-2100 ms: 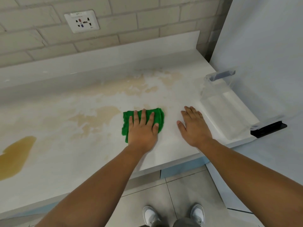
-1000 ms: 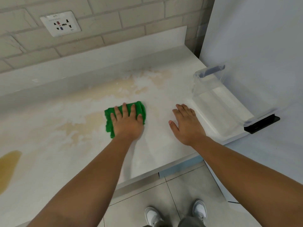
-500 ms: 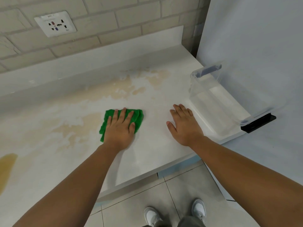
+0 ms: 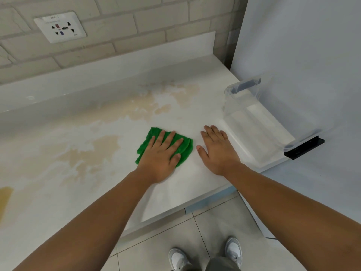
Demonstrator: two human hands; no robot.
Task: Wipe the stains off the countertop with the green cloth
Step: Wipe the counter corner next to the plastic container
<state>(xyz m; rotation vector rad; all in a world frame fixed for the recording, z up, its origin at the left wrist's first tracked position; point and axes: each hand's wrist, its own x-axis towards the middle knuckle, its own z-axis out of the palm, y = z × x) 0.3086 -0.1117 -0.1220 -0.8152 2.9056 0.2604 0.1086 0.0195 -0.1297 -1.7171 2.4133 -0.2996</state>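
Observation:
My left hand [image 4: 160,155] presses flat, fingers straight, on the green cloth [image 4: 186,148] on the white countertop [image 4: 58,202]. The cloth shows past the fingertips and on the hand's right side. My right hand [image 4: 218,151] lies flat and open on the bare countertop just right of the cloth, holding nothing. Pale brown smeared stains [image 4: 93,149] spread left of the cloth, and more smeared stains [image 4: 166,102] lie behind it. A darker yellow-brown puddle [image 4: 4,198] sits at the far left edge.
A clear plastic container [image 4: 254,122] with a black clip stands at the counter's right end against a tall white panel [image 4: 302,55]. A wall socket [image 4: 60,27] sits in the brick wall above the backsplash. The counter's front edge runs just below my wrists; tiled floor lies beneath.
My left hand slid the cloth left and then back to the right, closer to my right hand. The right hand stayed flat in place.

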